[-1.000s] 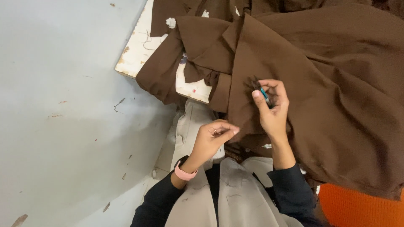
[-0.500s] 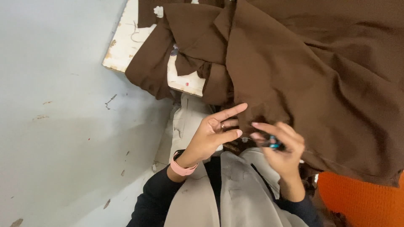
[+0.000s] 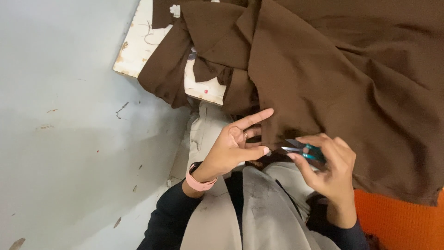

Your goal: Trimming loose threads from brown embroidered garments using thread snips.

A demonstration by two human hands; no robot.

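A large brown garment (image 3: 342, 78) is spread over a worn white table (image 3: 138, 51) and hangs down toward my lap. My right hand (image 3: 330, 169) grips small teal thread snips (image 3: 303, 150), their blades pointing left at the lower hem of the cloth. My left hand (image 3: 238, 146) is at that same hem, thumb and fingers pinching the fabric edge while the index finger points up to the right. A pink watch band (image 3: 199, 181) circles my left wrist. The snip tips sit right next to my left thumb.
Grey floor (image 3: 60, 139) with scuffs and thread scraps lies to the left. A beige garment (image 3: 249, 213) covers my lap. An orange surface (image 3: 397, 222) shows at the lower right. The table's chipped corner (image 3: 121, 69) juts out at the upper left.
My right hand came down from the middle of the cloth to its lower hem with the snips. My left hand rose to meet the hem and took hold of it.
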